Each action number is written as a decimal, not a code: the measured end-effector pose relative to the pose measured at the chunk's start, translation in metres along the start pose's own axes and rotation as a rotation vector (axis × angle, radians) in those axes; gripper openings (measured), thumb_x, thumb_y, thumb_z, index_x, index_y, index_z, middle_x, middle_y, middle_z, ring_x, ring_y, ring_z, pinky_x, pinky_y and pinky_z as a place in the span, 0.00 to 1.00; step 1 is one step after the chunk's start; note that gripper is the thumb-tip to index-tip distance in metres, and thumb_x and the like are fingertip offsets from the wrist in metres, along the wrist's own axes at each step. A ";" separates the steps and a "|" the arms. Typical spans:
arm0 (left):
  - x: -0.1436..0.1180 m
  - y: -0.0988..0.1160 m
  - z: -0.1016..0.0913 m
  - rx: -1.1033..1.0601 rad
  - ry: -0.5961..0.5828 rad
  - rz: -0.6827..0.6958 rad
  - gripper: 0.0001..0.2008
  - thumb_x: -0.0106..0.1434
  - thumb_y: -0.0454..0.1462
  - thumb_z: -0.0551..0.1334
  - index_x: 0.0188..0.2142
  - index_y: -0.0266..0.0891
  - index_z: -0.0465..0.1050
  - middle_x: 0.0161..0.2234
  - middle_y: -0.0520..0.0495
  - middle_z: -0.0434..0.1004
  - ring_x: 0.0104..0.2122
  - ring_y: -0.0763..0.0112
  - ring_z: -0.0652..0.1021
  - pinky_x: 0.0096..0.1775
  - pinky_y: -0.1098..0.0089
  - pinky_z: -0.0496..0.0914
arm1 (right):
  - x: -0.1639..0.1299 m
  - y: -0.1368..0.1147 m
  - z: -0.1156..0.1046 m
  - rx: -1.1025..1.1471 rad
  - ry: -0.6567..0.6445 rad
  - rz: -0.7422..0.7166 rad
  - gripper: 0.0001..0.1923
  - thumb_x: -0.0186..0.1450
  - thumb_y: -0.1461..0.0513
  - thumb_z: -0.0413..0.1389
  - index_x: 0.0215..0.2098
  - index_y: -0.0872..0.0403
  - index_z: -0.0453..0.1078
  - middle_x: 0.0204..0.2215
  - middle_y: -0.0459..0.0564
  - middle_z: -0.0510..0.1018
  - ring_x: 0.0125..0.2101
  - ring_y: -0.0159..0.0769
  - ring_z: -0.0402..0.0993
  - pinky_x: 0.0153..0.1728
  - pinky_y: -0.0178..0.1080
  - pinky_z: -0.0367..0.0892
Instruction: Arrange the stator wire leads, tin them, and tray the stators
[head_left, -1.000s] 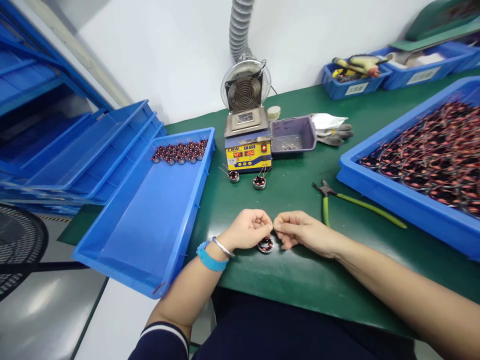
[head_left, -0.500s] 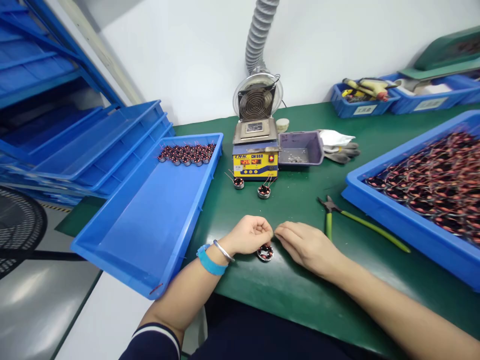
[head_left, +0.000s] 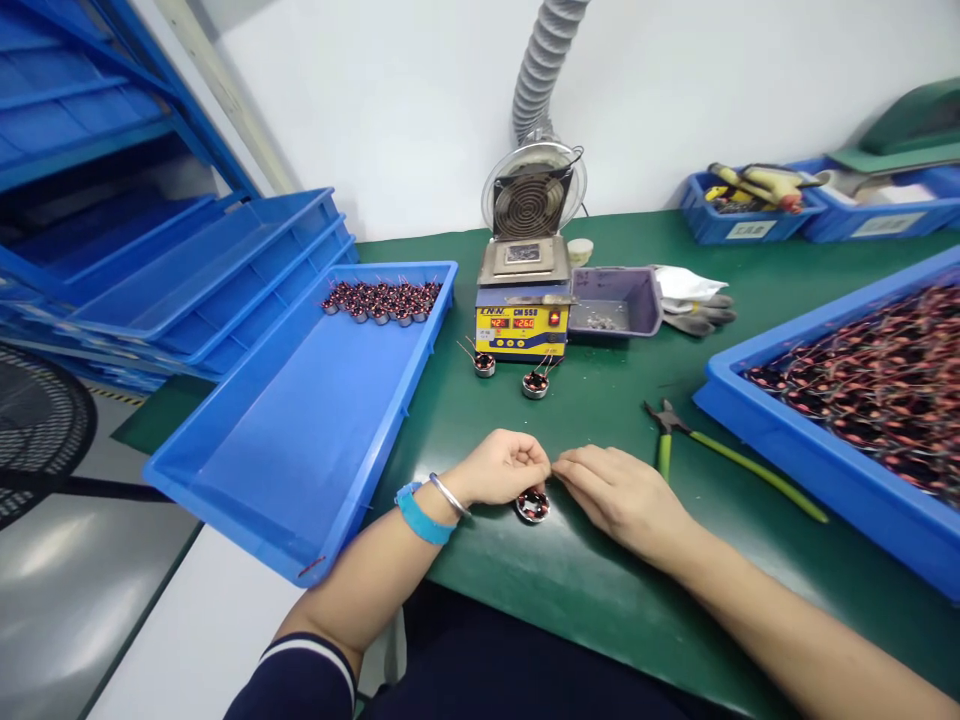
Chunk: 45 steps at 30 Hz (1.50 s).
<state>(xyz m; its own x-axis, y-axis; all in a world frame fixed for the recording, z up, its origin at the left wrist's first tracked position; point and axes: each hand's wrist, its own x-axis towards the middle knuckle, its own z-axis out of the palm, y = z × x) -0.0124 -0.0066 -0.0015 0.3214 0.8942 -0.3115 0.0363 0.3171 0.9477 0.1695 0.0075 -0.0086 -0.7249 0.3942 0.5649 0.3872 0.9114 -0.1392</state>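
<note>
A ring-shaped motor coil (head_left: 532, 508) with black and copper-red windings sits on the green bench, right below my fingertips. My left hand (head_left: 510, 468) is closed in a pinch just above its upper edge. Close by on the other side, my right hand (head_left: 619, 492) has thumb and fingers pressed together, the tips almost meeting those of the left. Whatever lies between the fingertips is too small to make out. Two more coils, one nearer the left (head_left: 484, 364) and one to its right (head_left: 535, 384), stand with wire ends up before the yellow solder pot (head_left: 523, 330).
Green-handled cutters (head_left: 667, 420) lie right of my hands. A blue tray (head_left: 285, 420) on the left holds a cluster of coils; another blue tray (head_left: 825, 440) on the right is heaped with them. Behind are a purple bin (head_left: 654, 310), gloves (head_left: 697, 318) and a tool box (head_left: 720, 232).
The view has shifted slightly, so the bench things appear a little farther right. Both hands keep their pinch by the coil, fingertips still close together.
</note>
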 end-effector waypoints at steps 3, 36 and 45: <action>0.000 0.001 0.000 0.005 -0.006 -0.007 0.04 0.50 0.26 0.59 0.22 0.34 0.67 0.16 0.53 0.71 0.18 0.80 0.70 0.23 0.79 0.61 | 0.002 0.004 -0.001 0.072 -0.075 0.062 0.12 0.70 0.65 0.43 0.33 0.54 0.66 0.27 0.49 0.75 0.26 0.34 0.70 0.29 0.37 0.62; 0.003 0.006 0.000 -0.196 0.335 0.190 0.24 0.42 0.51 0.71 0.18 0.34 0.65 0.14 0.55 0.65 0.14 0.84 0.63 0.19 0.77 0.55 | 0.013 -0.021 -0.006 0.943 -0.226 0.680 0.13 0.56 0.56 0.62 0.34 0.55 0.68 0.32 0.50 0.76 0.33 0.36 0.74 0.38 0.39 0.72; 0.007 0.013 -0.015 -0.400 0.672 0.287 0.22 0.49 0.51 0.68 0.23 0.36 0.65 0.17 0.57 0.63 0.14 0.86 0.60 0.18 0.78 0.52 | 0.017 -0.019 -0.022 1.075 -0.198 0.752 0.20 0.52 0.51 0.65 0.34 0.55 0.70 0.31 0.51 0.77 0.32 0.38 0.76 0.38 0.41 0.73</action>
<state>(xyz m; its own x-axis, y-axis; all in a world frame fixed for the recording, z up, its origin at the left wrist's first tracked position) -0.0238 0.0087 0.0079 -0.3708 0.9154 -0.1570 -0.3410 0.0231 0.9398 0.1622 -0.0056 0.0221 -0.6398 0.7671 -0.0470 0.1537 0.0678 -0.9858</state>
